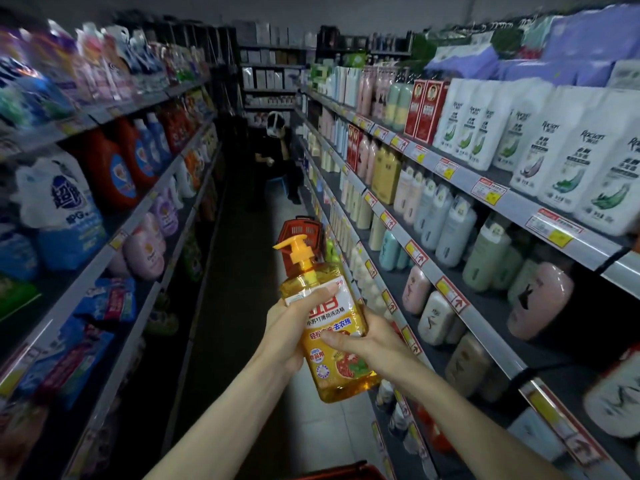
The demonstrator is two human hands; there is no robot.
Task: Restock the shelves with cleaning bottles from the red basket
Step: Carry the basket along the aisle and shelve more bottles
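Note:
A yellow pump bottle [323,327] of dish liquid, with an orange pump head and a red-and-white label, is held upright in the middle of the aisle. My left hand [287,332] grips its left side, thumb across the label. My right hand [367,344] grips its lower right side, fingers over the label. A red basket [346,471] shows only as a rim at the bottom edge, below my arms. A second red basket [299,237] stands on the floor further down the aisle, partly behind the bottle's pump.
Shelves [450,271] of shampoo and body-wash bottles run along the right. Shelves [138,202] of detergent jugs and refill bags line the left. A person [277,157] sits on a blue stool at the far end of the narrow aisle.

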